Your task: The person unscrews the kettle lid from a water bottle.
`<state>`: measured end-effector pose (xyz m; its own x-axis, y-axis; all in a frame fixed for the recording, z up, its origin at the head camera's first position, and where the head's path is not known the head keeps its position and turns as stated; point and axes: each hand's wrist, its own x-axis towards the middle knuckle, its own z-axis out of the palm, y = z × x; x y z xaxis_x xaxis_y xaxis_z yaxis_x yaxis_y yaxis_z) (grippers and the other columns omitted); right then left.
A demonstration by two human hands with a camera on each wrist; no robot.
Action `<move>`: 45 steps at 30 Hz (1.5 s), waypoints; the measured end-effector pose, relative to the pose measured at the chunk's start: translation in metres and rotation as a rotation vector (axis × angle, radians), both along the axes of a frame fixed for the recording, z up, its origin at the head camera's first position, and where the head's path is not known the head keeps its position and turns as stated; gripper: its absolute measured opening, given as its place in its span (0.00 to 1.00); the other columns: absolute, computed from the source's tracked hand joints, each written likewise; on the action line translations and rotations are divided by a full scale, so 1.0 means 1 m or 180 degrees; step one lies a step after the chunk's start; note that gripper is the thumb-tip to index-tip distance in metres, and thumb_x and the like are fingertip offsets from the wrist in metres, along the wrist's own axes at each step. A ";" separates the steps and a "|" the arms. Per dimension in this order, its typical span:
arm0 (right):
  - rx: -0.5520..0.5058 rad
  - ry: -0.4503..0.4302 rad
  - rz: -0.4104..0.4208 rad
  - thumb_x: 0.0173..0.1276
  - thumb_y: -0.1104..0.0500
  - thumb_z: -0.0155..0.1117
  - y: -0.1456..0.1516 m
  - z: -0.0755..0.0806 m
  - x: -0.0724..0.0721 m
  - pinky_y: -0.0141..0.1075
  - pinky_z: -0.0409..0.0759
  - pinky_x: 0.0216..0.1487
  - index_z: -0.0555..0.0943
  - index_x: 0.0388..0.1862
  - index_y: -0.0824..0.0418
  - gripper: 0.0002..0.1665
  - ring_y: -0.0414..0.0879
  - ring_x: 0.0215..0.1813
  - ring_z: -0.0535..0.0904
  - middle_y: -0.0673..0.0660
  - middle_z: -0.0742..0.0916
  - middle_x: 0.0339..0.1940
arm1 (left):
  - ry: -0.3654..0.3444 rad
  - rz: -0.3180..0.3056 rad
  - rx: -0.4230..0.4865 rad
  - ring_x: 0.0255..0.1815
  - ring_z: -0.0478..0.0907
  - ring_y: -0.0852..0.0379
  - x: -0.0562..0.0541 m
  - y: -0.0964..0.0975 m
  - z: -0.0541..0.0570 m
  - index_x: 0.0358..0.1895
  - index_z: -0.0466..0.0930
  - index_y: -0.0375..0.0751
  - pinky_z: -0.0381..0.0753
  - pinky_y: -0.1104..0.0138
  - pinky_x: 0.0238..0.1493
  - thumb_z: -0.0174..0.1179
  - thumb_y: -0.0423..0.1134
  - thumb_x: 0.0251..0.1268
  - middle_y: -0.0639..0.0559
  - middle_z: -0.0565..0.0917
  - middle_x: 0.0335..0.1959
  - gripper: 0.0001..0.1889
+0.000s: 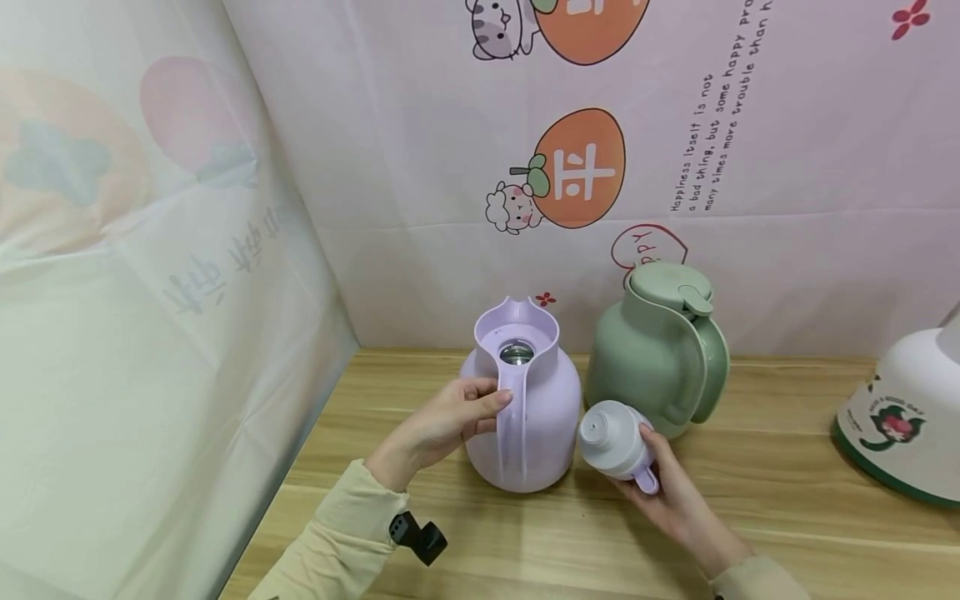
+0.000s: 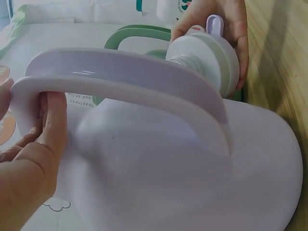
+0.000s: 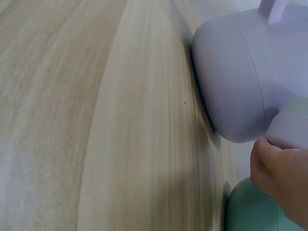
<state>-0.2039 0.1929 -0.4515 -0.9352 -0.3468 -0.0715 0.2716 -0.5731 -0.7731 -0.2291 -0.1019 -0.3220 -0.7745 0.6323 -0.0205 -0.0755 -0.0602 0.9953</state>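
A pale purple thermos jug (image 1: 551,429) stands upright on the wooden table, its top uncovered and a shiny inner liner visible in the mouth. My left hand (image 1: 450,421) holds the upper part of its handle (image 2: 120,96), with fingers passing under the handle in the left wrist view. Just right of the jug, my right hand (image 1: 666,492) grips the jug's stopper lid (image 1: 617,442), a whitish and purple piece with a small purple lever. The lid is tilted, its narrower end facing up and left. In the right wrist view, part of the lid (image 3: 291,126) is cut off by the frame.
Close behind the lid stands a green thermos jug (image 1: 637,358) with its lid on. A white jug with a green base (image 1: 900,417) is at the far right, partly out of frame. A printed cloth (image 1: 420,167) hangs behind the table (image 1: 570,550) and along its left side.
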 end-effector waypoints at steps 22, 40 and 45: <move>0.0466 -0.0466 -0.0440 0.75 0.37 0.30 -0.018 -0.004 -0.005 0.31 0.76 0.56 0.67 0.51 0.37 0.18 0.33 0.51 0.77 0.38 0.81 0.45 | 0.0075 0.0582 0.0535 0.34 0.81 0.68 0.003 -0.014 0.000 0.38 0.79 0.43 0.80 0.76 0.42 0.60 0.42 0.65 0.62 0.83 0.31 0.07; 0.0508 -0.0456 -0.0357 0.75 0.37 0.28 -0.047 -0.006 -0.017 0.34 0.71 0.60 0.60 0.58 0.39 0.20 0.32 0.52 0.75 0.37 0.79 0.46 | 0.0184 0.0852 0.0457 0.34 0.80 0.68 -0.001 -0.035 0.005 0.42 0.81 0.39 0.80 0.76 0.42 0.55 0.38 0.69 0.61 0.84 0.34 0.08; 0.0452 -0.0479 -0.0395 0.75 0.36 0.30 -0.064 -0.006 -0.024 0.45 0.60 0.71 0.59 0.60 0.40 0.20 0.39 0.59 0.69 0.42 0.75 0.51 | 0.0243 0.0885 0.0404 0.34 0.79 0.69 -0.003 -0.044 0.006 0.36 0.81 0.47 0.79 0.77 0.41 0.54 0.37 0.70 0.62 0.83 0.33 0.06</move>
